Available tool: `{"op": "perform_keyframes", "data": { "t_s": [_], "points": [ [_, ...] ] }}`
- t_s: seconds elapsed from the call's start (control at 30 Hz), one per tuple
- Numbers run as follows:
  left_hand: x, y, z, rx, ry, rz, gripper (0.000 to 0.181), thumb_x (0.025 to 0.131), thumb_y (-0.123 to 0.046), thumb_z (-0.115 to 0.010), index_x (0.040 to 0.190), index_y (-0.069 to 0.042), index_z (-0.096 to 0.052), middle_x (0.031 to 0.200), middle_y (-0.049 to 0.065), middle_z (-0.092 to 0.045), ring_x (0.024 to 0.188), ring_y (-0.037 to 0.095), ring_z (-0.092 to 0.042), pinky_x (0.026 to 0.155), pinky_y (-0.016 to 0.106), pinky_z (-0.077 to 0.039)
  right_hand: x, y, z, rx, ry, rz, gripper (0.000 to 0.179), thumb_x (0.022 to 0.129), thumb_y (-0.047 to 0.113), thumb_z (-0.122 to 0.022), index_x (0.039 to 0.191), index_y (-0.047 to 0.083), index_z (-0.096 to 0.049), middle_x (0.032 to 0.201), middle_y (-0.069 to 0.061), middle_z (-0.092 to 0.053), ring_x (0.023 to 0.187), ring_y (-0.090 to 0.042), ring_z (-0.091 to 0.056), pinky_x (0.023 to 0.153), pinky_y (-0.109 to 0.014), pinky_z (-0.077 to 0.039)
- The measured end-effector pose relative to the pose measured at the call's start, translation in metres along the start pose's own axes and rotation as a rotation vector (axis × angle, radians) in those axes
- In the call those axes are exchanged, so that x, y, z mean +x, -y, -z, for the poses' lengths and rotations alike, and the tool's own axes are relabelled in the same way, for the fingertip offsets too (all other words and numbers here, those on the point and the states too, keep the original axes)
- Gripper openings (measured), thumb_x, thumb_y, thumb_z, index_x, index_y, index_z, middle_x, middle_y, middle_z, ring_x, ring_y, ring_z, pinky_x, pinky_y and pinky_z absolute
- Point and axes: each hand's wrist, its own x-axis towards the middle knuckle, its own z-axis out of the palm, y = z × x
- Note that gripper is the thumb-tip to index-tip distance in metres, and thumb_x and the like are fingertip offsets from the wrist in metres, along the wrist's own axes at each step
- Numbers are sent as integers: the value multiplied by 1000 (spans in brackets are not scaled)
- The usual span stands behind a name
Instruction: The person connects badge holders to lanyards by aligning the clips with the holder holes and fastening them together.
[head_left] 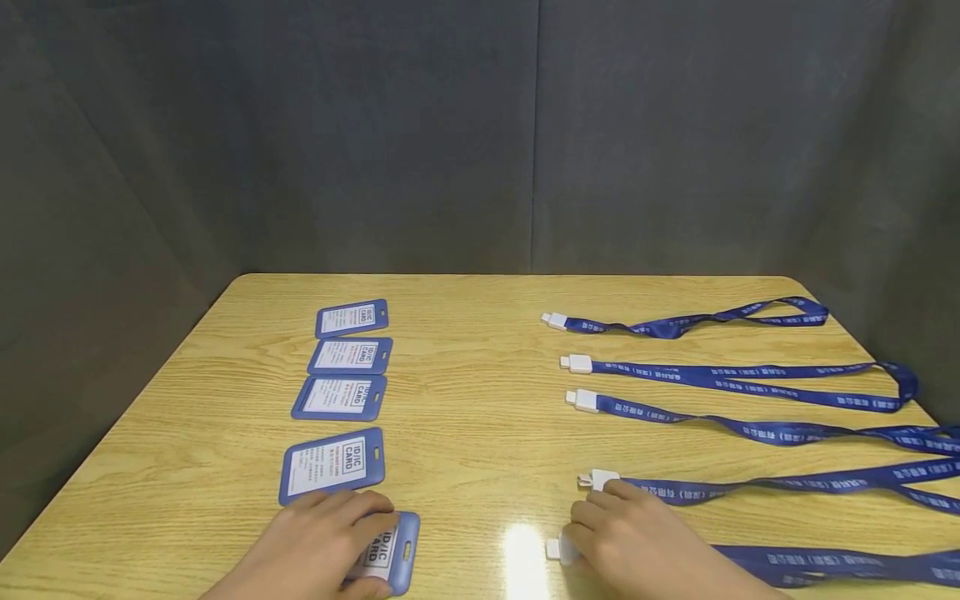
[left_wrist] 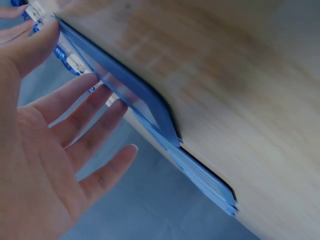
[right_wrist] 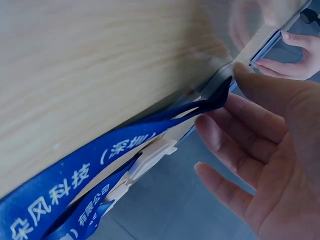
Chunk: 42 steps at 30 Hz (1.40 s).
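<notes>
At the near left of the table in the head view, my left hand (head_left: 322, 533) grips the nearest blue card holder (head_left: 406, 552) by its edges, thumb on the near side and fingers on the far side. It lies flat, its printed white insert partly covered by the hand. My right hand (head_left: 630, 533), at the near right, pinches the white clip (head_left: 553, 549) of the nearest blue lanyard (head_left: 832, 561). Most of that clip is hidden under the fingers. In the right wrist view the lanyard strap (right_wrist: 90, 160) trails away from the pinch, white lettering along it.
Several more card holders run up the left side, the closest a blue one (head_left: 332, 467) just beyond my left hand. Several lanyards lie across the right, one with its white clip (head_left: 600, 479) just past my right fingers. A dark curtain (head_left: 375, 142) stands behind the wooden table (head_left: 465, 400).
</notes>
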Motion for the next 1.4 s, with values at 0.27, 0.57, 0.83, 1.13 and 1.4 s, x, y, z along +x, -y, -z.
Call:
{"op": "perform_keyframes", "data": {
  "t_s": [0.27, 0.57, 0.83, 1.13, 1.4],
  "points": [
    [5, -3, -1, 7, -3, -6, 58, 85, -58, -69, 122, -14, -68, 117, -5, -64, 105, 20, -62, 85, 47, -53, 10, 4, -2, -32, -17, 15, 18, 67, 15, -82, 75, 17, -66, 72, 9, -58, 69, -8, -58, 68, -26, -52],
    [7, -4, -1, 9, -29, -16, 59, 85, -58, -70, 122, -13, -68, 117, -4, -64, 107, 21, -62, 86, 46, -53, 25, 7, -4, -38, 6, 19, 19, 67, 12, -80, 70, 19, -63, 65, 11, -50, 57, -4, -39, 57, -18, -38],
    [9, -6, -1, 8, -30, -15, 60, 85, -60, -68, 121, -12, -69, 115, -4, -64, 102, 19, -62, 85, 45, -53, 41, 12, -3, -37, 75, -1, 21, 73, 20, -80, 68, 21, -61, 63, 13, -44, 57, -3, -34, 56, -17, -33],
    [10, -6, -1, 39, -30, -24, 58, 82, -59, -72, 119, -13, -69, 112, -5, -66, 102, 19, -63, 83, 45, -54, 60, 19, -3, -48, 136, 13, 20, 74, 11, -74, 66, 24, -61, 65, 12, -49, 59, -5, -40, 59, -19, -36],
    [11, -7, 0, 7, -19, -2, 57, 82, -58, -72, 119, -14, -69, 112, -5, -66, 102, 19, -62, 84, 45, -54, 72, 21, -3, -4, 182, 7, 18, 77, 14, -74, 68, 26, -63, 68, 13, -55, 61, -3, -41, 59, -18, -37]
  ]
}}
